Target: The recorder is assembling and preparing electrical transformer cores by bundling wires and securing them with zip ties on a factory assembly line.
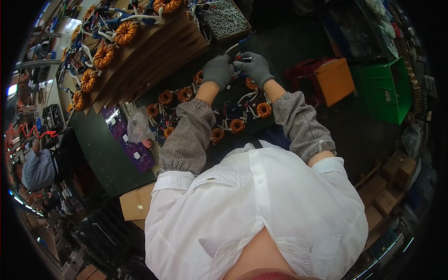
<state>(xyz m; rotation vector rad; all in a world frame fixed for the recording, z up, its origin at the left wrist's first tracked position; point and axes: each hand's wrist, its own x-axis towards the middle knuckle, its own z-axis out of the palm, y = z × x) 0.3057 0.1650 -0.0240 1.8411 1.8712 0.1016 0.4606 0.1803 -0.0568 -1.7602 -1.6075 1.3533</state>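
Observation:
My left hand (218, 72) and my right hand (256, 68), both in grey gloves, meet over the far part of the dark green table. Their fingers are closed in a pinch on wire leads (236, 58), with a bit of red and white between them. A white lead with a blue end (241, 42) sticks up beyond the fingertips. Exactly how the ends sit together is hidden by the gloves. Below my hands lie several copper-wound ring coils (237, 126) with white and blue leads, spread in a loose ring between my forearms.
At the far left, stacked cardboard sheets (154, 56) carry more ring coils (103, 57). A box of small metal parts (225, 19) stands beyond my hands. Left are a clear plastic bag (138, 125) and purple sheets (137, 154); right, an orange bin (335, 81) and green crate (387, 91).

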